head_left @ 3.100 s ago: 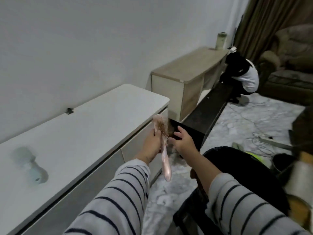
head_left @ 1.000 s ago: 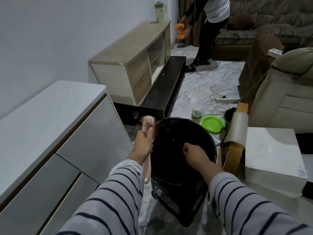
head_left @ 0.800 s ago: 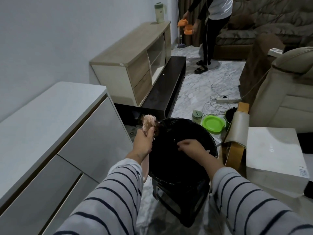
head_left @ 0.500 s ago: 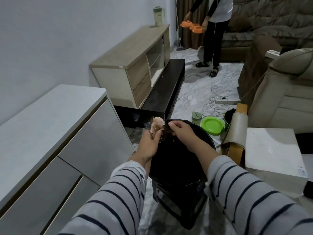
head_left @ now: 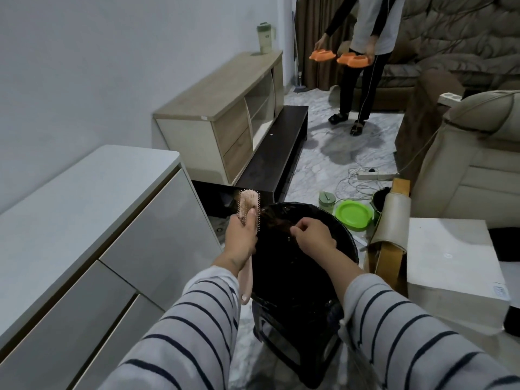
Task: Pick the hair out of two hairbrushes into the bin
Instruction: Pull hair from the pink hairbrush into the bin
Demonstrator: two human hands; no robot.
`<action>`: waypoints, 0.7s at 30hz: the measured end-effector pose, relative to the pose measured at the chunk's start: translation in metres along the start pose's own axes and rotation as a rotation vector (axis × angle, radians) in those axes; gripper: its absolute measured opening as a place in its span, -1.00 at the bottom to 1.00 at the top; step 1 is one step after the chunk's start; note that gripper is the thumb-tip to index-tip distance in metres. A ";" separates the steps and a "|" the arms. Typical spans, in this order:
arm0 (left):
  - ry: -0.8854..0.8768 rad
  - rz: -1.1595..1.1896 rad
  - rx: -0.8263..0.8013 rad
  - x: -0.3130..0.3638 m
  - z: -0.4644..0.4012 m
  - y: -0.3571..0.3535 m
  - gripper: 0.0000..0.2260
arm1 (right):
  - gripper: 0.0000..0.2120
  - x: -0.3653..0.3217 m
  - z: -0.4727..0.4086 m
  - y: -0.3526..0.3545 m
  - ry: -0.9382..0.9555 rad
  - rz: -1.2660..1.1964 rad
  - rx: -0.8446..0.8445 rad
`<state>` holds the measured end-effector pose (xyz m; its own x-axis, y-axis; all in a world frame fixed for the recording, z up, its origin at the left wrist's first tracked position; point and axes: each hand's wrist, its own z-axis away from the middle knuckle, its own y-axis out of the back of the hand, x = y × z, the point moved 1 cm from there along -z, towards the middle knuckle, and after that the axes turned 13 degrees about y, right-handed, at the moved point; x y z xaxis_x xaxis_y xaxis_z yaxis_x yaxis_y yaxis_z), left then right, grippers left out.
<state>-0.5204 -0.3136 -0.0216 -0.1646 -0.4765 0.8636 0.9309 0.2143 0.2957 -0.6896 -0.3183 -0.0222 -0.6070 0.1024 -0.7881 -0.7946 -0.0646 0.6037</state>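
Left hand (head_left: 242,235) gripping pink brush (head_left: 249,205) upright beside bin (head_left: 349,249). Right hand (head_left: 312,237) pinching hair (head_left: 277,218) over bin.

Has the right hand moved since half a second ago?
Yes. The right hand has drawn back from the brush to over the bin.

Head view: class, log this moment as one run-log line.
left hand: grips pink hairbrush, bristles toward bin | right hand: pinching hair tuft over black bin | stage: hair not yet dropped
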 end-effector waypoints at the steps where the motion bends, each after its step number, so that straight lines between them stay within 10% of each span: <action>1: 0.007 0.007 0.003 0.000 -0.001 0.001 -0.63 | -0.85 0.007 0.003 0.002 -0.041 0.031 -0.010; 10: -0.009 -0.099 0.021 -0.005 0.003 0.007 -0.53 | -0.71 0.020 0.013 0.013 -0.102 0.131 -0.047; 17: -0.073 -0.225 0.017 -0.003 0.008 -0.007 -0.44 | -0.45 -0.028 0.005 -0.006 0.157 -0.349 -0.194; 21: -0.087 -0.233 0.023 0.000 0.011 -0.006 -0.49 | -0.76 -0.027 0.015 -0.011 0.246 -0.250 -0.290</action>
<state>-0.5299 -0.3058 -0.0189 -0.4025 -0.4401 0.8027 0.8571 0.1268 0.4993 -0.6640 -0.3058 -0.0061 -0.3530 -0.0867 -0.9316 -0.8660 -0.3468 0.3604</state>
